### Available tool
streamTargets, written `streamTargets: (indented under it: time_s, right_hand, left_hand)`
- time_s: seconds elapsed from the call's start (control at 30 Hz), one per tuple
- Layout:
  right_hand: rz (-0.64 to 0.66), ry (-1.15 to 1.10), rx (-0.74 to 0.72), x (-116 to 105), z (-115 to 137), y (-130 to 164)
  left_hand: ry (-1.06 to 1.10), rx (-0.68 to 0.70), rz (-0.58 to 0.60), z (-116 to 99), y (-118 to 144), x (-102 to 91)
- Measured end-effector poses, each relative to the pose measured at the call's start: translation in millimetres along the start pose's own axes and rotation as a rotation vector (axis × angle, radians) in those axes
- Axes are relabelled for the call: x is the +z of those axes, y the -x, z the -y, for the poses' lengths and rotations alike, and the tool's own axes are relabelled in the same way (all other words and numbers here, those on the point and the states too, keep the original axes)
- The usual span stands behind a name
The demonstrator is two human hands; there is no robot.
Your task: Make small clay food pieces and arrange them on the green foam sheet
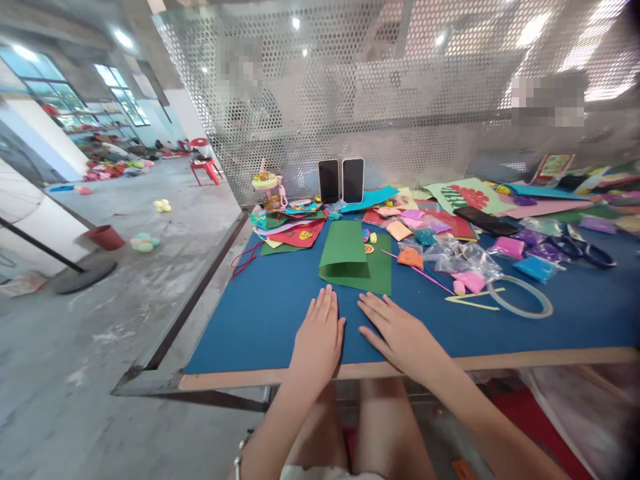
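My left hand (319,335) lies flat, palm down, on the blue table (250,313) near its front edge, fingers together, holding nothing. My right hand (397,331) rests flat beside it, fingers spread slightly, fingertips just short of a folded green sheet (353,260). The green sheet lies directly beyond both hands, its left half curled over itself.
Small bags of coloured clay (505,257) and a clear tape ring (520,297) lie to the right. Coloured paper sheets (295,230), scissors (583,250) and a dark phone (487,220) fill the back. Two phones (341,180) lean on a perforated metal screen (400,80).
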State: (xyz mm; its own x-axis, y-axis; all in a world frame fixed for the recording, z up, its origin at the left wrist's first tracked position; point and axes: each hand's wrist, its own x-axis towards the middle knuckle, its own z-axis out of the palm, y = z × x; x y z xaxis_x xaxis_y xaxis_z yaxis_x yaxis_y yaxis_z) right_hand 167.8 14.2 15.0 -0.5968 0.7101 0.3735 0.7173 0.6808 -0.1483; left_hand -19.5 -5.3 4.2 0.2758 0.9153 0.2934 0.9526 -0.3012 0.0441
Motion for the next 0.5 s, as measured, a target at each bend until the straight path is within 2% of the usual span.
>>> streamTargets:
  time_s: [0.13,0.23,0.3,0.37,0.43,0.5]
  right_hand:
    - [-0.029,0.084,0.081,-12,-9,24]
    - [-0.042,0.05,-0.029,-14,6,36]
    - [-0.01,0.001,-0.091,-11,15,28]
    - [0.03,-0.009,-0.041,-6,18,12]
    - [0.061,0.016,0.05,-4,12,1]
    - [0.076,0.048,0.121,-8,3,2]
  left_hand:
    - [-0.023,-0.055,-0.02,13,13,-2.3]
    - [-0.022,-0.002,-0.013,6,18,-4.1]
    - [-0.002,0.087,0.013,-4,10,-4.4]
    - [0.009,0.141,0.045,-9,-3,-4.3]
    - [-0.009,0.078,0.069,-4,-12,-4.4]
    - [-0.032,-0.026,0.072,7,-8,-5.3]
